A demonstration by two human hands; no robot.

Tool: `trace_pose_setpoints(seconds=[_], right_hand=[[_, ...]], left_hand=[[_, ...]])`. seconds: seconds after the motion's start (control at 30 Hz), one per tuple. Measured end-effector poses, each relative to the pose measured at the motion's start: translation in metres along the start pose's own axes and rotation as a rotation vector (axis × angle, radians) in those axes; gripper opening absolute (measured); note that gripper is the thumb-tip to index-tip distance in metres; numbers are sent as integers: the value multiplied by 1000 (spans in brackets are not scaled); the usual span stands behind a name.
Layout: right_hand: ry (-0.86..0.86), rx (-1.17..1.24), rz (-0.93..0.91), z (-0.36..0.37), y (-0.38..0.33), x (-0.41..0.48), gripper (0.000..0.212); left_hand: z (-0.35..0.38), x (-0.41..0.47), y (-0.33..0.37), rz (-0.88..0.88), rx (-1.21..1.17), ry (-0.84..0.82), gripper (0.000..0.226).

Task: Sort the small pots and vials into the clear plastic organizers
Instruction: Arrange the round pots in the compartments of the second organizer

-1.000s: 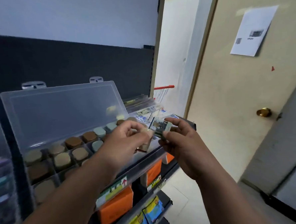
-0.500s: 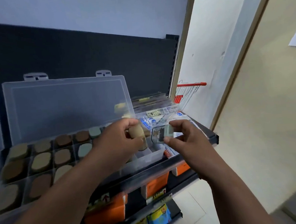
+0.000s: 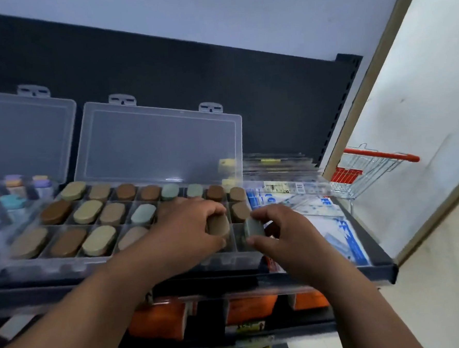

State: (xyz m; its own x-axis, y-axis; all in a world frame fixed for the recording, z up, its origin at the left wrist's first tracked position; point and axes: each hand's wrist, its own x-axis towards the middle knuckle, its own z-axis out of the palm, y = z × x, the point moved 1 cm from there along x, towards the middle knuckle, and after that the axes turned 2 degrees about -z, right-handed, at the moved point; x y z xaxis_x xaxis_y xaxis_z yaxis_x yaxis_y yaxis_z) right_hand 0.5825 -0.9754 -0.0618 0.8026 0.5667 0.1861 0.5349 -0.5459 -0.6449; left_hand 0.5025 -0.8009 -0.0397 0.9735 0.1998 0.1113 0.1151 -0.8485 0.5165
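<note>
Two containers are now low at the right end of the open clear organizer (image 3: 121, 261). A half-second ago both hands held them raised above that corner. The left hand (image 3: 183, 230) curls its fingers round a tan pot (image 3: 217, 226), thumb on the near side, setting it at a near-row compartment. Just beside it the right hand (image 3: 286, 235) pinches a small greyish container (image 3: 253, 227) between thumb and fingertips at the last compartment. Blur hides whether that one is a pot or a vial. Neither looks released, so I judge that placing is under way but not done.

The organizer is hard, slightly frosted plastic with a grid of dividers. Its hinged lid (image 3: 159, 143) stands upright against the dark back panel, two latch tabs on top. Most cells hold oval-capped pots with matte lids in tan, brown and sage. A second organizer (image 3: 27, 132) at left holds pastel-capped vials. Glossy blue-printed packets (image 3: 333, 221) lie right of the hands on the shelf (image 3: 384, 269), with a wire mini cart (image 3: 370, 165) behind.
</note>
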Motion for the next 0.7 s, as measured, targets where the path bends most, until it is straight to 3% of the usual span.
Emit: trace_pose_setpoints(seconds=[0.2,0.43,0.57,0.7], right_hand=[[-67,-84,-83,4,3,6,45],[-71,-73,-46,6,3,2,52],[-6,-102,-59,7,-3,-1,48],[82,-121,-185,9,-18,-2,38]], left_hand=[[11,1,-1,-37,57,-48,50],[12,-2,3,-60,119,-79,53],[10,-6,2,-41,97,-51,54],[-1,-11,-7,-21,81,25,50]])
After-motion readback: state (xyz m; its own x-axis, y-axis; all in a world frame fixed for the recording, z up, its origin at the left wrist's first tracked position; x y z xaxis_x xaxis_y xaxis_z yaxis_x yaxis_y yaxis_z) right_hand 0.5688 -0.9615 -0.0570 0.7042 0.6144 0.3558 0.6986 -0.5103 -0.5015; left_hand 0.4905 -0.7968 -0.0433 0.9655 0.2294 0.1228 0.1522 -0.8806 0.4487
